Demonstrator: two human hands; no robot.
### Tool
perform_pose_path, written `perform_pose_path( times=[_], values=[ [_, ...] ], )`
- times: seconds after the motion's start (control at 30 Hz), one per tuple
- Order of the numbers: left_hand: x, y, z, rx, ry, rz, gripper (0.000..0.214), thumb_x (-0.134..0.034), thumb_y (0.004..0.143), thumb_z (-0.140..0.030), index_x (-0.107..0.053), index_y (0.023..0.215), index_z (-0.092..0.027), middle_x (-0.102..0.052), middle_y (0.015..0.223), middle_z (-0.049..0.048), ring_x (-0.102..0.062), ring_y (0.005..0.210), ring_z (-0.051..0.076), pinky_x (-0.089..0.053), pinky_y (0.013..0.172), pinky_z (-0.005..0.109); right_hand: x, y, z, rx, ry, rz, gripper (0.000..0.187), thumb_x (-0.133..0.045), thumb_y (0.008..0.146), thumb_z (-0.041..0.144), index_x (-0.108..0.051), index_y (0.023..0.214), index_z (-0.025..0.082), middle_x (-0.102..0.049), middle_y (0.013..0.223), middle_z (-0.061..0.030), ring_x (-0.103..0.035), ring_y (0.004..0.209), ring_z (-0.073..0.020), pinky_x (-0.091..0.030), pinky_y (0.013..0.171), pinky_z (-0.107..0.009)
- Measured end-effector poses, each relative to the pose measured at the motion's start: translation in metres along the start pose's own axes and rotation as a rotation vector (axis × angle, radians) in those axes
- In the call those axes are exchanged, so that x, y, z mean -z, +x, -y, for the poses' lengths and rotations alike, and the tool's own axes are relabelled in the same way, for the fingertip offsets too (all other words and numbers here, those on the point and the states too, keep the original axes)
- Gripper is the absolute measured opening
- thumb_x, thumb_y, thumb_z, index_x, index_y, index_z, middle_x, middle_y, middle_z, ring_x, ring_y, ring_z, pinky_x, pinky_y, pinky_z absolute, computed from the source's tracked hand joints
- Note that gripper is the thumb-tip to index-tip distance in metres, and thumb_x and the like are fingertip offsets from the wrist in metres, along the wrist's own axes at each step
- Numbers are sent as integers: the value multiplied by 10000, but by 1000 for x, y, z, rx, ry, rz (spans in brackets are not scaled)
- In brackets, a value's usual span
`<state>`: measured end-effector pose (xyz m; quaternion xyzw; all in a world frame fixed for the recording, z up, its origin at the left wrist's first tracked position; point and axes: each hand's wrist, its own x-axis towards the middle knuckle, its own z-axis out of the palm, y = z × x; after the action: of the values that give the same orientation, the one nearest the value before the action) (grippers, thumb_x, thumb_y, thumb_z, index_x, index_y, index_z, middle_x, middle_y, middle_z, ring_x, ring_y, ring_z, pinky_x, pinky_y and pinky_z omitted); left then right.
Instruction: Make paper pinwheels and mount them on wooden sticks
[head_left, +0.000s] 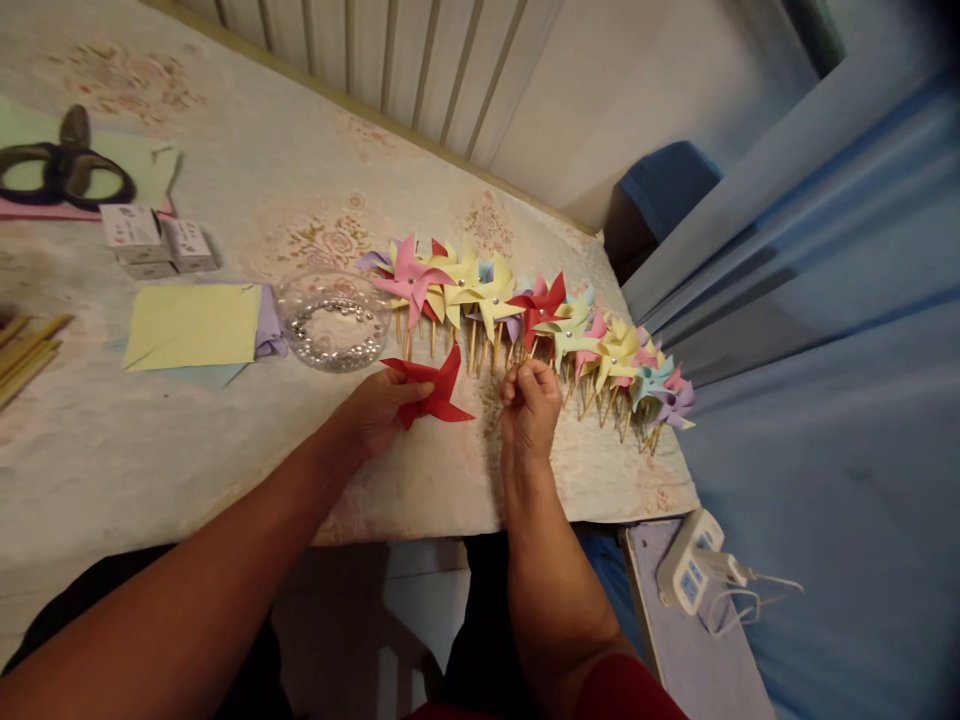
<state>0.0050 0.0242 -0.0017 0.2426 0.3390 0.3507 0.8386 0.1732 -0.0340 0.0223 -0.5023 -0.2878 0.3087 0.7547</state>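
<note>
My left hand (379, 410) grips a folded red paper pinwheel (433, 385) just above the table, thumb on top of it. Just to its right, my right hand (531, 400) is closed in a pinch, fingertips together over something too small to make out. Behind both hands a long row of finished paper pinwheels (525, 310) on wooden sticks lies on the table, in pink, yellow, red, green and purple. A clear glass bowl (334, 320) with small pearl pins sits left of the row, close to my left hand.
Yellow and purple paper sheets (195, 325) lie left of the bowl. Small white boxes (157, 240) and black scissors (64, 170) are at far left, wooden sticks (26, 350) at the left edge. A white power strip (690, 565) lies beyond the table's right corner, beside blue fabric.
</note>
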Motion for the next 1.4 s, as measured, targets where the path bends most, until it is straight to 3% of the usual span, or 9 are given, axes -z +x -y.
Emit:
perform_pose_path(
  times=[0.33,0.57,0.73,0.93,1.1,1.4],
  values=[
    [5,-4,1,-25,0,50,214,-844,567,-95,-753,759,-80,-742,738,70,-639,622,124,-491,586,209,-3,-3,5,-19,-61,-35,265,-692,720,410,-496,737,232,-459,610,70,-368,520,-81,-286,517,-240],
    [20,-39,10,-67,-39,68,266,-865,589,-105,-752,827,-70,-772,838,104,-695,709,157,-556,718,256,3,-48,38,-5,-8,-33,272,-694,742,418,-496,759,232,-446,613,78,-354,499,-74,-273,506,-241],
    [40,-77,16,-128,-94,28,260,-881,608,-142,-742,822,-90,-774,815,80,-712,715,164,-584,771,280,25,-85,53,-70,32,-16,270,-730,708,379,-524,753,212,-495,610,72,-370,480,-61,-253,482,-227],
    [63,-109,18,-203,-134,-9,282,-899,583,-113,-728,808,-93,-773,803,86,-712,710,162,-592,767,269,47,-111,62,-167,55,-3,249,-754,655,328,-561,741,195,-535,567,70,-384,447,-55,-250,452,-207],
    [69,-123,20,-227,-96,-57,226,-875,603,-88,-726,772,-100,-771,772,82,-709,685,158,-588,756,252,53,-124,72,-227,70,22,270,-776,604,326,-580,728,186,-572,577,56,-401,438,-54,-256,436,-199],
    [67,-126,25,-225,-77,-27,227,-869,615,-78,-726,791,-91,-770,779,85,-709,693,159,-582,784,262,59,-142,85,-253,85,58,300,-800,581,347,-570,688,186,-575,558,56,-414,419,-52,-282,423,-194]
  ],
)
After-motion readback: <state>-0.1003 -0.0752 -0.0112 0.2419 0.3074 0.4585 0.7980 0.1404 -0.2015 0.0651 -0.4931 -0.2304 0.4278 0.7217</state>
